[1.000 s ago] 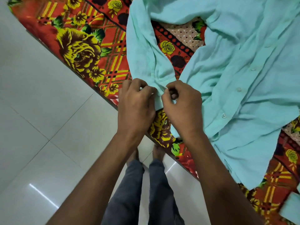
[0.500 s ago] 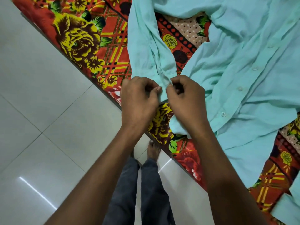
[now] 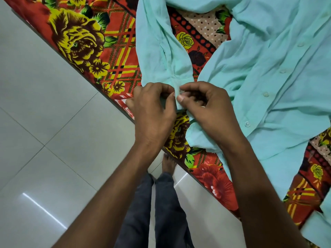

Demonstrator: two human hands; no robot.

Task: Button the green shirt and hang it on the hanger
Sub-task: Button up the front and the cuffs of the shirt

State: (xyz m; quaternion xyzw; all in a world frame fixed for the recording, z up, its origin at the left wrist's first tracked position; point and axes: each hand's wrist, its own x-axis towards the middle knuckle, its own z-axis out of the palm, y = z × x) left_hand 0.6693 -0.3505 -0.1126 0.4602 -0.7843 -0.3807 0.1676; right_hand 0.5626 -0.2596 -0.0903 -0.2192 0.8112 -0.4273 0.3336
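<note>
Lying spread on a floral bedsheet (image 3: 86,42), green shirt (image 3: 268,68), front unbuttoned | sleeve cuff (image 3: 179,86) at bed edge | left hand (image 3: 152,111) and right hand (image 3: 209,108) both pinching cuff, fingers curled | white tile floor (image 3: 44,131) below

A bedsheet (image 3: 114,56) printed with large yellow roses, red plaid and green leaves covers the bed, whose edge runs diagonally. Beside that edge lies the glossy white tiled floor (image 3: 44,140), where dark grey trousers (image 3: 161,212) and one bare foot (image 3: 168,163) stand.
</note>
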